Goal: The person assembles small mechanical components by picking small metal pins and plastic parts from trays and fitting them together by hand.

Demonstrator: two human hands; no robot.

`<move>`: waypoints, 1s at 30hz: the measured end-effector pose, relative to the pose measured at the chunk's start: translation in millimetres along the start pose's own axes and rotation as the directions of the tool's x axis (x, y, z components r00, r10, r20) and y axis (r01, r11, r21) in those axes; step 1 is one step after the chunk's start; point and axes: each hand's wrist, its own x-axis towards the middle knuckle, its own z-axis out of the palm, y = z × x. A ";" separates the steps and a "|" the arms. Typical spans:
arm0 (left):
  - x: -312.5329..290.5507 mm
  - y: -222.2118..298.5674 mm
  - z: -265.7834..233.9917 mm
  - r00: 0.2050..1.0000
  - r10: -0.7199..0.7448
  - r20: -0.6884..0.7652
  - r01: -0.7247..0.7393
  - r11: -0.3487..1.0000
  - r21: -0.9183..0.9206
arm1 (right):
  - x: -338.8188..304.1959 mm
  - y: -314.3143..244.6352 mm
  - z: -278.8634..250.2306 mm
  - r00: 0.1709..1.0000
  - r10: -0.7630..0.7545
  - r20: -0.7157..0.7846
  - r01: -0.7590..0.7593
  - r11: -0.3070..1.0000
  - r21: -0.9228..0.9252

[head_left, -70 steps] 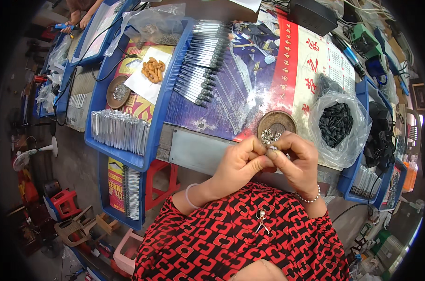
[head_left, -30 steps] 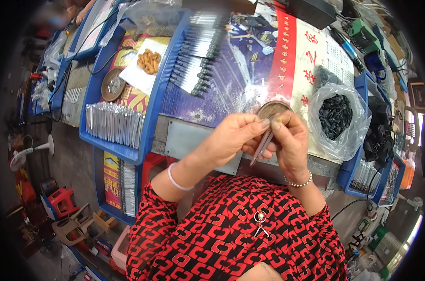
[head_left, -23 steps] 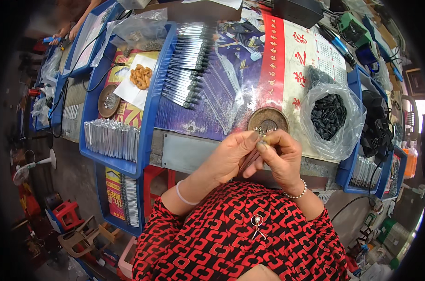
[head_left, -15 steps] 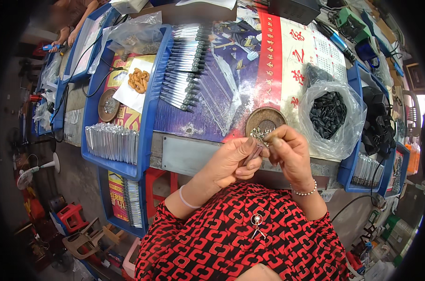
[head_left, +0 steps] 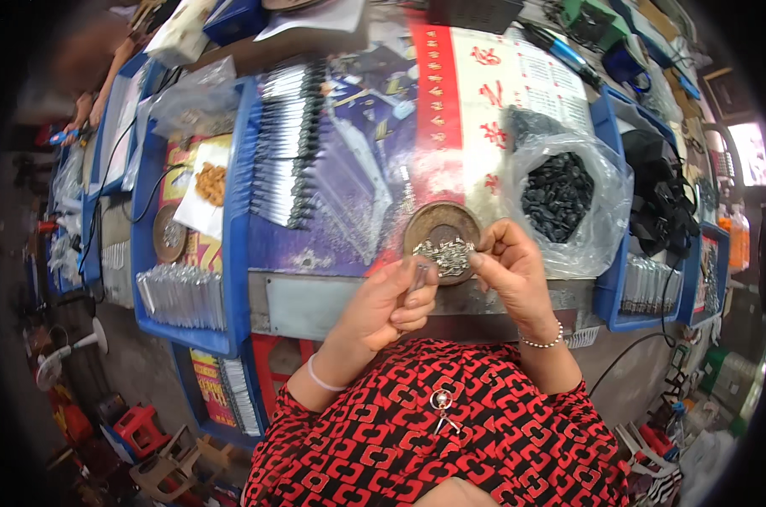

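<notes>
The left hand [head_left: 386, 302] pinches a slender piece [head_left: 420, 276], the dish [head_left: 440, 214] likely close for reach; whether the right hand [head_left: 515, 275] grips anything is unclear.

Bare hands now parted; earlier, fingertips met. Bare left hand [head_left: 393, 297] alone grips the slender, dull-toned rod [head_left: 420, 275]. Bare right hand [head_left: 515, 272] now at right rim of round brown bowl [head_left: 441, 215] — contact unclear. Small silvery metal pieces [head_left: 442, 257] less covered by fingers. View shifted — blue box [head_left: 234, 21] newly visible, upper left.
</notes>
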 end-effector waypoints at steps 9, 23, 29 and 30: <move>2.3 5.4 -0.6 0.997 0.026 -0.073 -0.019 0.996 0.087 | 2.8 -25.8 -77.1 0.843 -0.416 -0.342 0.109 0.754 -0.648; -4.3 7.5 -12.2 0.997 0.063 -0.052 -0.061 0.998 0.029 | 12.3 -21.7 -89.5 0.912 -0.397 -0.105 -0.071 0.100 -0.992; -4.6 5.4 -11.4 0.998 0.042 -0.052 -0.040 0.998 0.038 | 14.1 -21.3 -89.0 0.903 -0.414 -0.114 -0.078 0.105 -0.991; -4.8 5.7 -11.3 0.997 0.051 -0.055 -0.049 0.998 0.042 | 13.6 -21.8 -88.7 0.896 -0.420 -0.147 -0.085 0.163 -0.983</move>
